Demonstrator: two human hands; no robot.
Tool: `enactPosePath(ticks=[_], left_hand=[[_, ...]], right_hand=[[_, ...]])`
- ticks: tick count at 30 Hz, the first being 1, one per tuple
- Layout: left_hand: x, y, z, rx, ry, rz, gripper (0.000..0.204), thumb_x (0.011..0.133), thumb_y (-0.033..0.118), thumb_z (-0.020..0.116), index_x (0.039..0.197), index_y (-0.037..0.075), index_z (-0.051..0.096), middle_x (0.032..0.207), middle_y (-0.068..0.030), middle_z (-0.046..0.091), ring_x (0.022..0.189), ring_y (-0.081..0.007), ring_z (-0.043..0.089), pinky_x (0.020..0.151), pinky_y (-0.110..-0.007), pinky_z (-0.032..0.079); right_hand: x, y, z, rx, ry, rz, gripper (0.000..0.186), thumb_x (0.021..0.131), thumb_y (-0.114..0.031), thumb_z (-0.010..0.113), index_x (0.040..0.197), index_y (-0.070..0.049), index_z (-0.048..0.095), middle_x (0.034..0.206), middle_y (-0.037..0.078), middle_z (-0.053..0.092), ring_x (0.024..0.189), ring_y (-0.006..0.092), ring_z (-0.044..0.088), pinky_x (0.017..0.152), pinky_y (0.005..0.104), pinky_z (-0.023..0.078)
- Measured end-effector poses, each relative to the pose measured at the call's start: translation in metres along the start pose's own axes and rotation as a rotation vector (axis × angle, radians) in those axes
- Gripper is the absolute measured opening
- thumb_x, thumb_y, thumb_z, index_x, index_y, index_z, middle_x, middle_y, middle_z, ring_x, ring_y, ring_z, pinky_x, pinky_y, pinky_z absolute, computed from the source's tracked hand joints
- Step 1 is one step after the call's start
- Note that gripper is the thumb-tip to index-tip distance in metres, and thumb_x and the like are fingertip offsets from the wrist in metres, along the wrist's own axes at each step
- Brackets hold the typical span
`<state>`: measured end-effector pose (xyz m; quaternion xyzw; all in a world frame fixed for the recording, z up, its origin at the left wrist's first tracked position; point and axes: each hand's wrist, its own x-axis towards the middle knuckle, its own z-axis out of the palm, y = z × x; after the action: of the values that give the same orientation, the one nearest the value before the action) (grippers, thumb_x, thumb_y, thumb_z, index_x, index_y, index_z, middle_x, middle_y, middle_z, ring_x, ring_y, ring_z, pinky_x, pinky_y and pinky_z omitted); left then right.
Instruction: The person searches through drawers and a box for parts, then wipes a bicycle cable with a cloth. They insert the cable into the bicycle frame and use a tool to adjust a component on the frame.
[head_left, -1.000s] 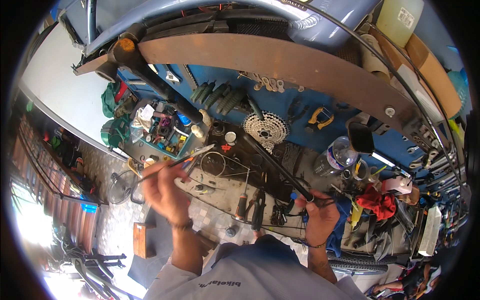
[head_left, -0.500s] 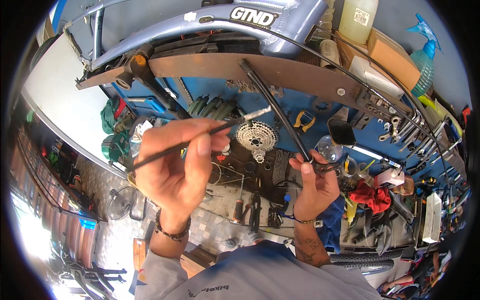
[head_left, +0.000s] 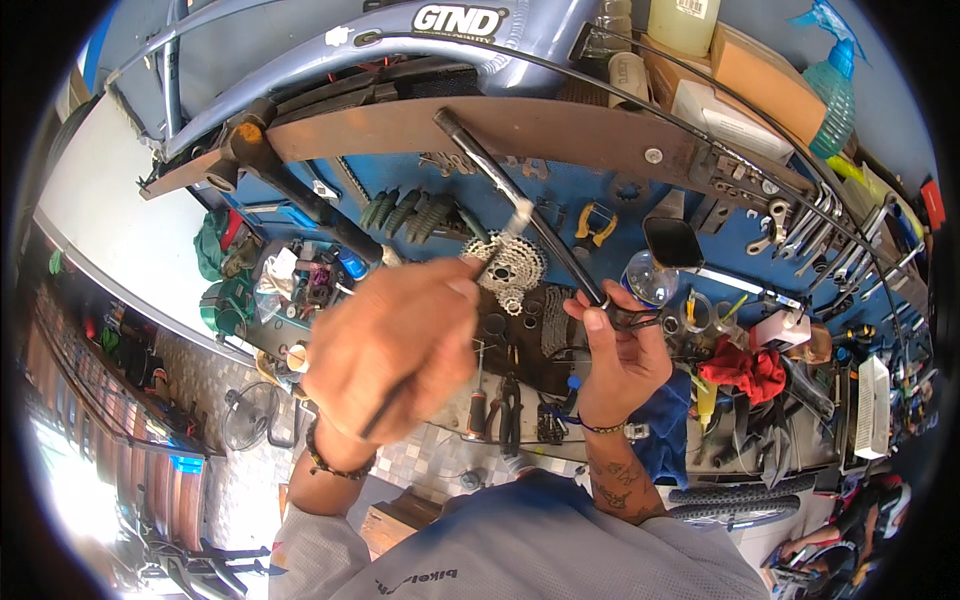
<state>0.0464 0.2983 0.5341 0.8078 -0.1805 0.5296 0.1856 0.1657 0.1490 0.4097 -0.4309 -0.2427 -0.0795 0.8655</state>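
- Head view: the left hand (head_left: 395, 345) has turned since half a second ago, its back now toward the camera and slightly blurred; its curled fingers grip a thin brush (head_left: 514, 230).
- The brush's pale tip, well apart from the black tube (head_left: 552, 242) a second ago, now overlaps it; contact cannot be told.
- The right hand (head_left: 622, 355) remains clamped around the tube's lower end.
- The tube slants above the silver cassette (head_left: 507, 268), its upper end over the brown shelf edge (head_left: 590, 135).

Blue-grey wall (head_left: 880, 112) stands far right, blue panel (head_left: 725, 252) far centre; beige-grey tiled floor (head_left: 203, 388) left, white glare (head_left: 75, 480) near left.
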Motion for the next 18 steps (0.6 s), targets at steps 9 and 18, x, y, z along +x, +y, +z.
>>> enactPosePath(ticks=[9,18], left_hand=[[-0.013,0.009,0.028,-0.236,-0.073,-0.162,0.018,0.087,-0.006,0.075,0.104,-0.006,0.068,0.094,-0.0175,0.074,0.076,-0.0298,0.075,0.066,-0.034,0.061],[0.002,-0.013,0.001,-0.038,0.115,-0.270,0.016,0.097,-0.006,0.065,0.112,-0.010,0.062,0.102,-0.0188,0.072,0.086,-0.0239,0.076,0.076,-0.031,0.063]], right_hand=[[0.001,0.011,-0.011,-0.158,-0.025,-0.029,0.030,0.094,0.005,0.070,0.122,0.013,0.063,0.106,0.021,0.073,0.096,0.0258,0.074,0.087,0.0409,0.064],[0.002,0.007,-0.005,-0.095,-0.034,-0.029,0.028,0.094,0.007,0.068,0.121,0.014,0.062,0.109,0.021,0.072,0.096,0.0262,0.074,0.088,0.0417,0.065]])
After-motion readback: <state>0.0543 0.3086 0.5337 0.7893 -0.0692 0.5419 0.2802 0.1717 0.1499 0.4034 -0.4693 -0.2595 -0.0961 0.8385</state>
